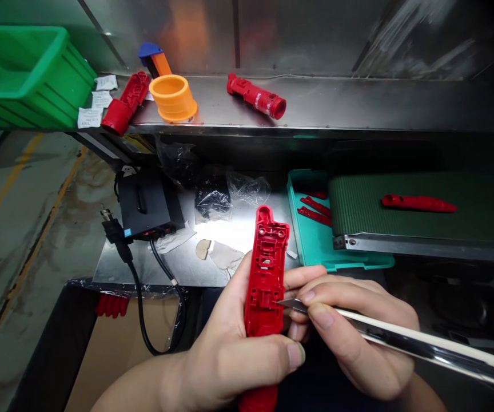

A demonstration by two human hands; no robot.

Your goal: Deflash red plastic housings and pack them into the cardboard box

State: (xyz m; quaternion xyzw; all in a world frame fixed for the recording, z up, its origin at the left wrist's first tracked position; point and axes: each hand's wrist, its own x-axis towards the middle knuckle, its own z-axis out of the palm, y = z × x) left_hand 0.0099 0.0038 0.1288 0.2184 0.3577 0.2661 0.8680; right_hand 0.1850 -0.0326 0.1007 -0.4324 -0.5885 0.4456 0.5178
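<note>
Upright in my left hand [238, 343] is a red plastic housing half [266, 246], its hollow inner side with ribs and screw posts facing me. The thumb lies across its lower part, and its bottom end runs out of view. My right hand [358, 326] is closed in a pinch around a craft knife [384, 332] with a pale handle edge and a pointed blade. The blade tip reaches the right edge of the housing, near the lower screw posts; whether it touches cannot be made out.
A green bin [28, 86], an orange ring [174, 97] and two red housings [258, 97] stand on the steel shelf. Below are a black box [148, 200] with a cable, a teal tray [341, 257] of red strips, and a green conveyor belt [401, 229] carrying a red part [418, 203].
</note>
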